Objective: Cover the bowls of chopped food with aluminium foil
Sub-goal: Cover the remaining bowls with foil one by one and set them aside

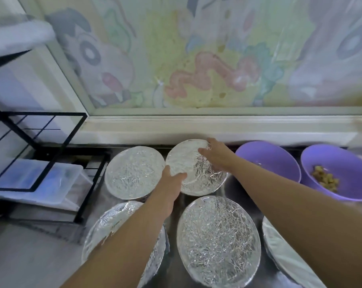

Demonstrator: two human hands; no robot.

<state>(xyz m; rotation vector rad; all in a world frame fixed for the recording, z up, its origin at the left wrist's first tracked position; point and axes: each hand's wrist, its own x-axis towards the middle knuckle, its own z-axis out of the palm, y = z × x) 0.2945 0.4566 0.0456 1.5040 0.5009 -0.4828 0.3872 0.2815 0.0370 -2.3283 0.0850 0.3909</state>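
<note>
- Nearest to the camera, three foil-covered bowls are standing on the metal counter (234,190). The middle bowl (218,241) is lying between the two forearms, on the near side of both hands.
- The left bowl (113,221) is sitting partly under the left forearm, and the right bowl (284,252) is partly hidden under the right forearm.
- The left hand (171,179) is grasping the held bowl (188,161) at its near left rim, with the thumb lying on top of the foil.
- The right hand (216,154) is grasping the same bowl at its far right rim, with the fingers spread and curling over the edge.
- The held bowl is fully covered with crinkled foil and is looking a little tilted. I cannot tell if it is resting on the counter or is lifted.
- Just to the left of the left hand, a back bowl (134,172) is standing, also under foil, with its rim close to the held bowl.
- To the right of the right hand, a purple bowl (267,161) is standing uncovered. Its contents are not clear.
- Further right, a second purple bowl (346,163) is holding chopped food (325,178) and is uncovered.
- Far to the left of the left hand, a black wire rack (40,146) is standing over a clear plastic box (40,181).
- Beyond both hands, a window (196,59) with faded cartoon pictures is filling the wall.
</note>
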